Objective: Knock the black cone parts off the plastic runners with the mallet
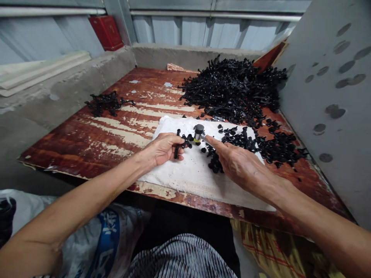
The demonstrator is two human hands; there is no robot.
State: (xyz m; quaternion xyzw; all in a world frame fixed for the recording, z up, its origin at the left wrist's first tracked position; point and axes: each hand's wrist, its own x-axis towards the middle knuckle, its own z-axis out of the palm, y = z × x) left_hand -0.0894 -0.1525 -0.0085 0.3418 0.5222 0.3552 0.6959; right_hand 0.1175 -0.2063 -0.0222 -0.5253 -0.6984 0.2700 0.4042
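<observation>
On a white cloth (174,173), my left hand (165,148) pinches a branching cluster of small black plastic parts (184,142) between thumb and fingers. My right hand (236,158) is wrapped round the handle of a small hammer (199,132), index finger stretched along it. The hammer's head is metal with a black top and a yellow lower face. It stands just right of the held cluster, close to the cloth; whether it touches a part I cannot tell. Loose black knob-like pieces (216,164) lie beneath and beside my right hand.
A large heap of black parts (228,88) covers the back right of the worn red-brown board (116,133). A smaller pile (107,103) lies at left, and separated pieces (279,148) at right. A grey spotted panel (327,96) borders the right side; a concrete ledge (113,61) borders the left.
</observation>
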